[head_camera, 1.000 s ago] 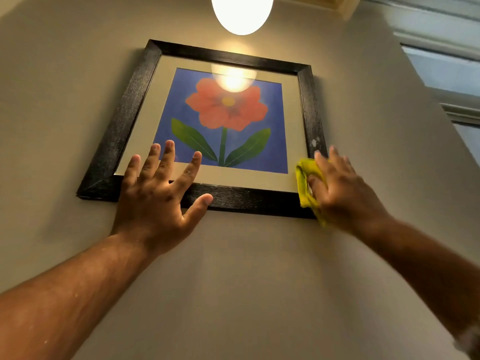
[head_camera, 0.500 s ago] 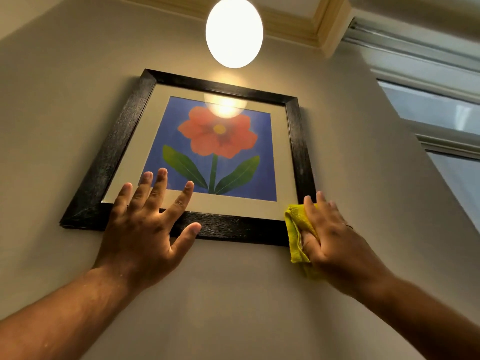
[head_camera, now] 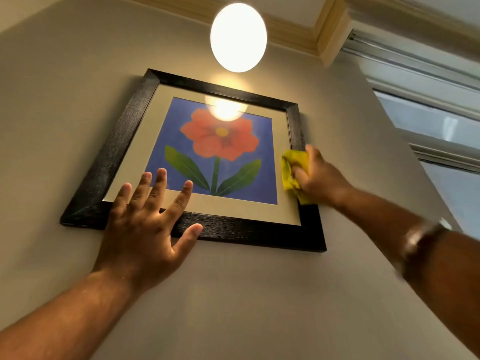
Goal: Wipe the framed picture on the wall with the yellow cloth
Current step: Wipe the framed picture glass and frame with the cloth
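Note:
A framed picture (head_camera: pixel 122 141) hangs on the beige wall: a black frame, a cream mat, a red flower on blue. My left hand (head_camera: pixel 145 229) lies flat with its fingers spread over the frame's lower left edge and the mat. My right hand (head_camera: pixel 319 178) presses a bunched yellow cloth (head_camera: pixel 292 168) against the frame's right side, a little above the lower right corner. Part of the cloth is hidden under my fingers.
A round glowing lamp (head_camera: pixel 238 37) hangs above the picture and is mirrored in its glass. A window (head_camera: pixel 431 126) with a curtain rail is on the right. Wooden moulding (head_camera: pixel 324 29) runs along the ceiling. A watch (head_camera: pixel 426 240) sits on my right wrist.
My right hand with the cloth has slid from the frame's lower right corner up along its right side. The left hand has stayed on the lower left edge. The camera has tilted up.

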### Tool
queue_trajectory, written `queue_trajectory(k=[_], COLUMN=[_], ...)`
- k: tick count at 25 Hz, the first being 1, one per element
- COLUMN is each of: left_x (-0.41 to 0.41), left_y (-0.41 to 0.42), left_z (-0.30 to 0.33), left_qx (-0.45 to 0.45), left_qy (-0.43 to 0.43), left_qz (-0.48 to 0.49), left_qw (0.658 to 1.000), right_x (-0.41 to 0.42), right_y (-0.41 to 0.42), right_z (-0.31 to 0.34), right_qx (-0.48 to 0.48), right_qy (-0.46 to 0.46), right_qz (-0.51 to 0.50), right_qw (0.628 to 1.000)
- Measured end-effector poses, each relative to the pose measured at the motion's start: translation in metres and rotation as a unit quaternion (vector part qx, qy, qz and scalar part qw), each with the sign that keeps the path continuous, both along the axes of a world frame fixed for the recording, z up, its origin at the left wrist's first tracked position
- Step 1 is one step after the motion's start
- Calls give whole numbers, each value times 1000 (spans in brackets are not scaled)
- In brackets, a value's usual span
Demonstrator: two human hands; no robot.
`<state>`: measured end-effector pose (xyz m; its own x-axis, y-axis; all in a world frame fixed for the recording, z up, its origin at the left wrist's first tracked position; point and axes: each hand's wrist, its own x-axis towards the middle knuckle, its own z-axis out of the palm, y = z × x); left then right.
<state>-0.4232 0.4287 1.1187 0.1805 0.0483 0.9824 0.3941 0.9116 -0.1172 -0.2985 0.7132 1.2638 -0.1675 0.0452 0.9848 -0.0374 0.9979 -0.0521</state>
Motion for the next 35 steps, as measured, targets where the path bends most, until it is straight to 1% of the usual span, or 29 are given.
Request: queue_trajectory(k=[2,3,4,5,6,9,11,13,16,17,19,21,23,25,27,28,29,30,31,32,33,35], left_x=[-1,-1,-1,-2,-2,-2,-1,1,2,2,2,2,1,0,1,1,2,1,1,0,0,1], left_y=[0,-1,-1,-1,-1,-2,-2,-2,-1,-1,-1,-2,0,0,-1,-1,-1,0,1,2,1,0], left_z=[1,2,2,2,2,2,1,1,1,1,1,1,1,0,0,0,1,2,2,3,3,2], left_qx=[-8,-10,-12,-11,-10,-6,-5,-4,-9,-12,-15,-13,-8,-4,-4,-6,-7,-7,-8,-9,-8,-6], left_qy=[3,5,7,9,9,12,10,7,6,6,5,5,7,4,3,2,1,1,1,0,0,3], left_qz=[-1,1,3,5,4,-1,-5,-11,-9,-9,-9,-7,-6,-6,-6,-3,0,2,3,4,2,5], left_qw=[1000,1000,1000,1000,1000,1000,1000,1000,1000,1000,1000,1000,1000,1000,1000,1000,1000,1000,1000,1000,1000,1000], right_x=[1,3,5,5,6,11,14,15,14,14,14,15,22,25,25,22,20,18,18,17,16,12], right_y=[12,15,17,20,18,-5,-16,-11,12,17,17,5,-8,-10,-2,5,10,13,16,20,19,12], right_z=[-81,-114,-130,-127,-112,-28,9,-3,-74,-87,-71,-23,20,29,-13,-46,-82,-114,-130,-129,-115,-61], right_qx=[50,83,119,141,142,69,34,44,115,126,110,53,27,36,62,91,123,141,151,153,154,144], right_qy=[-11,-5,21,55,79,137,142,136,128,120,131,154,134,105,86,100,106,90,85,79,84,118], right_qz=[19,5,-20,-41,-67,-117,-125,-124,-125,-120,-120,-123,-147,-161,-176,-183,-181,-173,-162,-166,-180,-211], right_qw=[999,997,993,988,984,981,981,982,977,977,978,979,980,981,979,974,970,971,971,971,968,960])
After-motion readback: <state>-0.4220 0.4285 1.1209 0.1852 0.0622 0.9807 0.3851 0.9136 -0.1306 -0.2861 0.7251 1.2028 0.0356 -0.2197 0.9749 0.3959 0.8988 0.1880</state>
